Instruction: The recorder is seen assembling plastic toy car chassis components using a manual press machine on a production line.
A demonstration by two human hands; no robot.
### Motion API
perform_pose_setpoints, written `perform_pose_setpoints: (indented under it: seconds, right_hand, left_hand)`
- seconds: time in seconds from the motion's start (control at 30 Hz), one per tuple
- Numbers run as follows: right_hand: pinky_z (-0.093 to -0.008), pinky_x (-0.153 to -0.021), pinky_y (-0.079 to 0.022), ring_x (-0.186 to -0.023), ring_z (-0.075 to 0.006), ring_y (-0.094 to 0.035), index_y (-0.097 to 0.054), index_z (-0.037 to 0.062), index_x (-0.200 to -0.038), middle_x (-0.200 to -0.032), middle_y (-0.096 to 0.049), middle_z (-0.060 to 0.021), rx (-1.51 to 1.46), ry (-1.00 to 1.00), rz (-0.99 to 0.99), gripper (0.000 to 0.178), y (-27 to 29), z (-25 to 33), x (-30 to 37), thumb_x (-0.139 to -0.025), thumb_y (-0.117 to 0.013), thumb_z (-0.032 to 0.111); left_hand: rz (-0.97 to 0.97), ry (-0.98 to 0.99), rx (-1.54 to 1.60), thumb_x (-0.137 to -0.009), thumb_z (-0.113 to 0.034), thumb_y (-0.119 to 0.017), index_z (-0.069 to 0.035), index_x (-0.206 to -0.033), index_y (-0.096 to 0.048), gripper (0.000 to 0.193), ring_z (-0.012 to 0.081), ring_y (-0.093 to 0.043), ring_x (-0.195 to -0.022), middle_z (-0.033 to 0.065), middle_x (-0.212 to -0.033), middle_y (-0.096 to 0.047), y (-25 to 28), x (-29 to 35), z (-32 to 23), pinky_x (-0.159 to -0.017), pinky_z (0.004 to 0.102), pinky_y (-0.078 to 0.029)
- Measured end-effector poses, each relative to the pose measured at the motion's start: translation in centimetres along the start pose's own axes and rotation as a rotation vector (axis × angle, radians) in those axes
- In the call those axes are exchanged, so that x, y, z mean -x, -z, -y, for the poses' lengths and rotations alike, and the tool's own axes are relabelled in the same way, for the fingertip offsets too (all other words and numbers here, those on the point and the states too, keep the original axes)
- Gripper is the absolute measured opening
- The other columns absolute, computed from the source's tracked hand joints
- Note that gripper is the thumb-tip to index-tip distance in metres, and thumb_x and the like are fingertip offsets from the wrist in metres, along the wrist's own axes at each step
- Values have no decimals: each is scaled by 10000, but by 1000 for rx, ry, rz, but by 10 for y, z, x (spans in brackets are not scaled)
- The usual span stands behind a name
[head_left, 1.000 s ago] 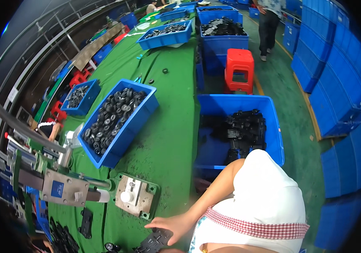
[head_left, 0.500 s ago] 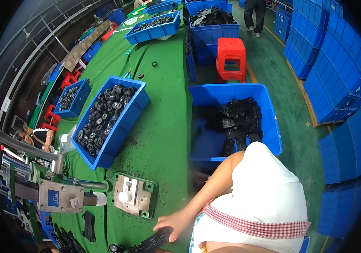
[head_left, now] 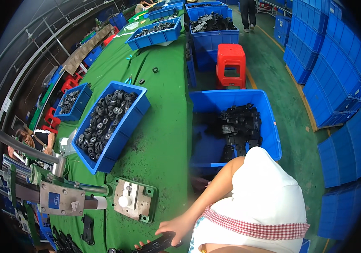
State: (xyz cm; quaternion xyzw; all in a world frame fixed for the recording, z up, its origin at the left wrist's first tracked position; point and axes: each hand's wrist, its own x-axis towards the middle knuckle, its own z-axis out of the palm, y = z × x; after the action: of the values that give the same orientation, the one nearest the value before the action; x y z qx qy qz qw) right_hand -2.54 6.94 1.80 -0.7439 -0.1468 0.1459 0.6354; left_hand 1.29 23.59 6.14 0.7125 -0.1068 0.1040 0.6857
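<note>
At the lower edge, my right hand (head_left: 178,228) is closed over the end of a long black plastic part (head_left: 158,244). Fingertips of my left hand (head_left: 140,244) show along the far side of that part; the rest of this hand is out of the picture. Both hands are over the green-covered table, just nearer to me than a metal fixture plate (head_left: 140,208) with a white round knob. Left of the plate stands a hand press (head_left: 62,197) with a red-tipped lever. Another black part (head_left: 88,230) lies below the press, and small black wheels (head_left: 112,250) sit at the lower edge.
A blue bin of black wheels (head_left: 143,110) stands on the table beyond the plate. Beside my right arm is a large blue bin (head_left: 269,122) of black parts. A red stool (head_left: 231,59) and stacked blue crates (head_left: 336,80) stand farther off. A co-worker (head_left: 41,139) sits across the table.
The black part has swung flatter and lower in my hands, and fingertips of my left hand have come into view. The whole view has shifted slightly. In the aisle, a walking person has moved farther away.
</note>
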Motion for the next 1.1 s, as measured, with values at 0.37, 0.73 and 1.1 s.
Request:
perform_pose_setpoints:
  seconds: [0.37,0.73,1.1]
  right_hand:
    - [-347,-932,-355,-1145,-317,-390,-252,-11,-1332,-1242,-324,-195,6,62,-61,798,-6,-12,-2,-749,-622,387]
    - [-329,-911,-373,-1129,-290,-405,-399,9,-1242,-1220,-353,-163,107,86,103,622,-3,-17,4,-757,-619,330]
    - [-323,-934,-357,-1144,-264,-392,-410,22,-1236,-1237,-335,-137,-4,85,-82,574,7,-13,6,-777,-608,304]
  left_hand:
    - [4,41,406,-900,-176,-507,67,-1093,-470,313,258,-556,-911,191,-1024,-564,18,4,28,-786,349,-476]
    - [27,40,166,-895,-201,-469,30,-1254,-321,451,264,-527,-975,169,-1160,-451,12,-5,-11,-870,367,-461]
    - [43,-253,-41,-814,-23,-569,19,-1122,-438,337,287,-543,-962,200,-1117,-450,33,-14,13,-826,362,-485]
